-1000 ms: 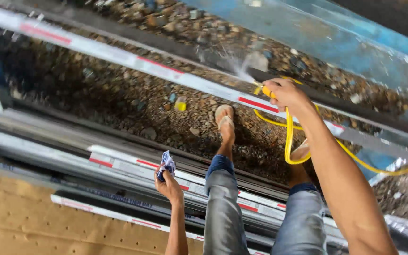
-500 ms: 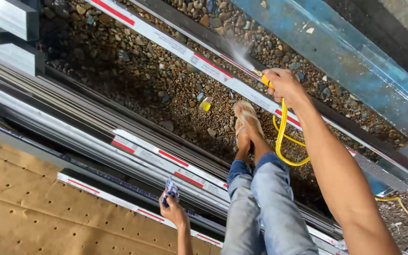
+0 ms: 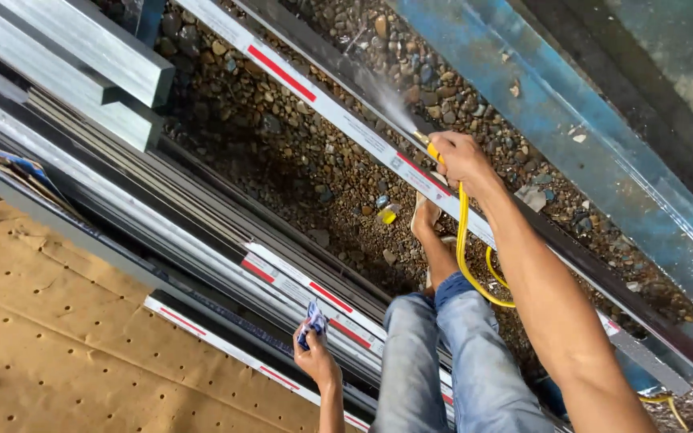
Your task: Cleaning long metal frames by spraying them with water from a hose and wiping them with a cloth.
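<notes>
Hose (image 3: 464,240) gripped in right hand (image 3: 460,159), trailing below wrist.

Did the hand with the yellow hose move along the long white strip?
Cannot tell for sure. The right hand holding the yellow hose sits by a red mark on the long white strip as before; the camera itself swung, so most shift looks like head motion.

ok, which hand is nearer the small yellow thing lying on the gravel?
Right. The right hand holds the yellow hose just above and right of the small yellow thing; the left hand, holding a blue cloth, sits further below it.
</notes>
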